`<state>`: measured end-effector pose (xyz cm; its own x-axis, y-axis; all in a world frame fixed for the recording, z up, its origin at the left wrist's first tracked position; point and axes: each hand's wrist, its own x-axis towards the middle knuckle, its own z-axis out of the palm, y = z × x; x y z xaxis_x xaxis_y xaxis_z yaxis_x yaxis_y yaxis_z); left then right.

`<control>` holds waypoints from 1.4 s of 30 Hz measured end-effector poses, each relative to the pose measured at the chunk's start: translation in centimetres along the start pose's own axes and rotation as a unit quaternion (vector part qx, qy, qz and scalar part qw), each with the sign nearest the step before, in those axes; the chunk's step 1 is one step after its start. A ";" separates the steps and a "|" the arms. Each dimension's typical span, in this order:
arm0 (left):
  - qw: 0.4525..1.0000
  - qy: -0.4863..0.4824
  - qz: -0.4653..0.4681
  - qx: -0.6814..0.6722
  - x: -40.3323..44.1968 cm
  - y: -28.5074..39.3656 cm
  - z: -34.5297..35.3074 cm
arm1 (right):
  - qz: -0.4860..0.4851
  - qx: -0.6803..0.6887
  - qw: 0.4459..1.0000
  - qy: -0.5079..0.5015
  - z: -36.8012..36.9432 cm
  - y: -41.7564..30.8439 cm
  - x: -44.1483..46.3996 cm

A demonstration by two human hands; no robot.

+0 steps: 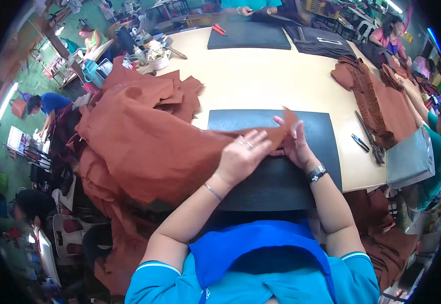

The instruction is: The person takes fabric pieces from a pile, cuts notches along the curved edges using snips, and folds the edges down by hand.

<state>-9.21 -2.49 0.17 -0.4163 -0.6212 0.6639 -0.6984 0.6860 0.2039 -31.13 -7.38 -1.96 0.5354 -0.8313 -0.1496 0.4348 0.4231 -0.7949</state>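
Observation:
A large reddish-brown sheet of leather or similar material (144,137) stretches from a pile at the left toward the middle of the table, narrowing between my hands. My left hand (245,154) lies over this narrowed part, fingers together and bent around it, thumb hidden beneath. At its far end my right hand (297,144) grips the sheet, with a pointed tip sticking up past the fingers. Both hands are above a black cutting board (276,187), which the sheet partly covers.
Stacked brown pieces (185,93) lie at the left. Pliers (361,143), a dark long tool (365,126) and more brown pieces (392,104) are at the right, near a grey block (410,157). Red-handled scissors (219,29) rest on a farther black board (248,38). Co-workers sit around.

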 end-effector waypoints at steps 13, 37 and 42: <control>0.919 -0.154 -0.207 0.297 -5.1 -5.8 -8.0 | -0.315 -0.204 0.869 0.323 -10.6 -6.3 -4.9; 0.938 -0.282 -0.200 0.032 -6.0 4.4 -2.4 | 0.028 -0.711 0.696 -0.100 9.8 -3.6 -14.0; 0.942 -0.328 -0.059 -0.038 -6.5 5.8 -2.6 | -0.233 -0.679 0.675 0.169 2.9 -5.9 -6.9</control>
<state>-9.05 6.55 -1.06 -0.6256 -0.7785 0.0498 -0.7296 0.6065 0.3160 -35.29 -3.04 5.48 0.2747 -0.8914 0.3604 -0.6890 -0.4440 -0.5728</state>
